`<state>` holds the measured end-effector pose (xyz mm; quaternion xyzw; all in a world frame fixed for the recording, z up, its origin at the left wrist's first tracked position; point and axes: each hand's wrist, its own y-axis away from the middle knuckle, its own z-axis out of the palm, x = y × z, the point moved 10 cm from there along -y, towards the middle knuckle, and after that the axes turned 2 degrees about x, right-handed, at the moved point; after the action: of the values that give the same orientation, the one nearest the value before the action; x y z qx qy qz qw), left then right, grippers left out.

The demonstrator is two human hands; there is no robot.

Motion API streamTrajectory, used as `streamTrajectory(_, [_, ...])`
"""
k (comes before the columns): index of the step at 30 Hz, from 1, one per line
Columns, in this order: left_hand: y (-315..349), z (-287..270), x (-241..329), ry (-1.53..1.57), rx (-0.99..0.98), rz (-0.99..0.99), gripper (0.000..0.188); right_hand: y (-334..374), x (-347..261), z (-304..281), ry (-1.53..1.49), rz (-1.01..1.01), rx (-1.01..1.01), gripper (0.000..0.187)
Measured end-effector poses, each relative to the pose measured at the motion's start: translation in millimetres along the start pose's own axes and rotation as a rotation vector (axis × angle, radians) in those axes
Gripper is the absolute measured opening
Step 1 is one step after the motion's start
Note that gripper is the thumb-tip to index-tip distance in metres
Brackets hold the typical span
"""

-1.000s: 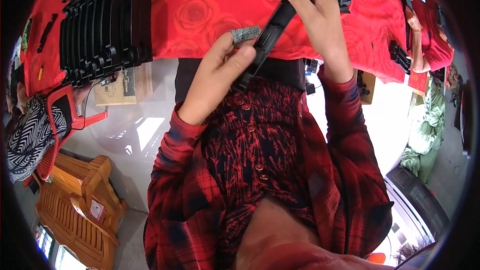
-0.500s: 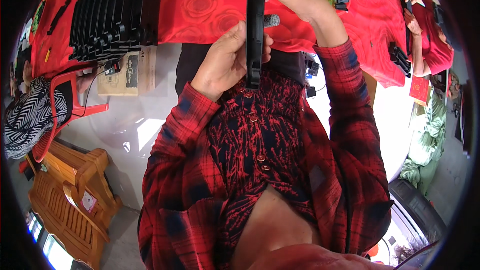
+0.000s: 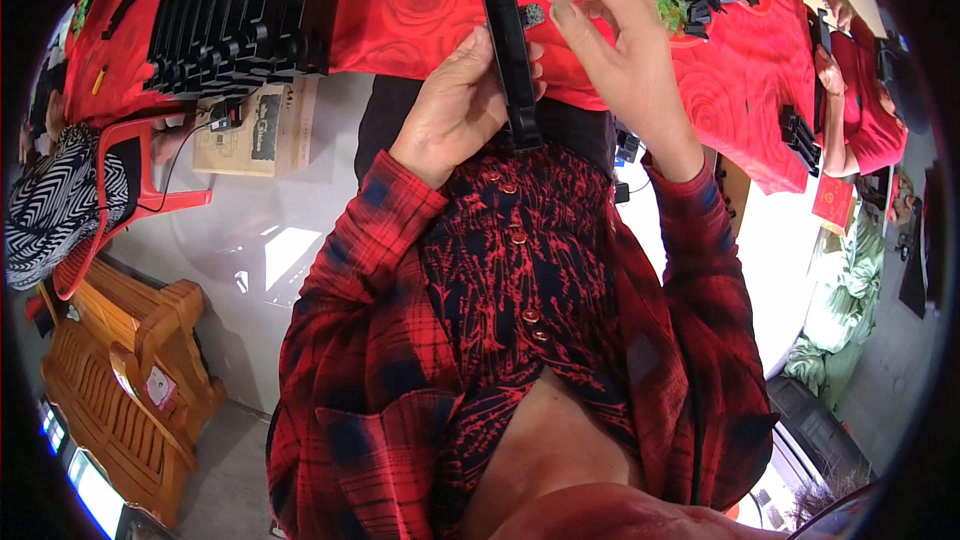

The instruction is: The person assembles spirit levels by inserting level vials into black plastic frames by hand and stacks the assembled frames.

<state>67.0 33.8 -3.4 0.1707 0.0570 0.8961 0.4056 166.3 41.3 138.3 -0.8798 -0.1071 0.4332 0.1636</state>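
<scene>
My left hand [image 3: 462, 105] is closed around a long, narrow black plastic strip [image 3: 510, 50]. The strip runs from the picture's top edge down to my waist, tilted slightly. Behind it, next to my left fingers, a short grey speckled piece [image 3: 533, 16] sticks out; I cannot tell what it is. To the right of the strip, apart from it, is my right hand [image 3: 625, 35]. Its fingers are bent and spread, with nothing visible between them.
On the red tablecloth [image 3: 420, 5], a row of black plastic frames [image 3: 235, 20] stands at left. Small green pieces [image 3: 670, 0] and black pieces [image 3: 705, 5] lie at right. A red chair [image 3: 170, 202] is at left; a person in red [image 3: 870, 90] works at far right.
My right hand has moved away from the strip's upper part, down and to the right. The strip now leans with its top to the left, still in my left hand.
</scene>
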Motion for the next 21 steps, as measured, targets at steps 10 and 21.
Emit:
streamTrajectory(10, [-3,-10,3,-0.036,0.11,0.075,0.03,20,-15,21,0.146,-0.158,-0.02,0.039])
streamTrajectory(21, [-1,-13,-6,-0.139,0.138,0.023,0.038,21,-30,42,0.594,-0.267,-0.071,0.042])
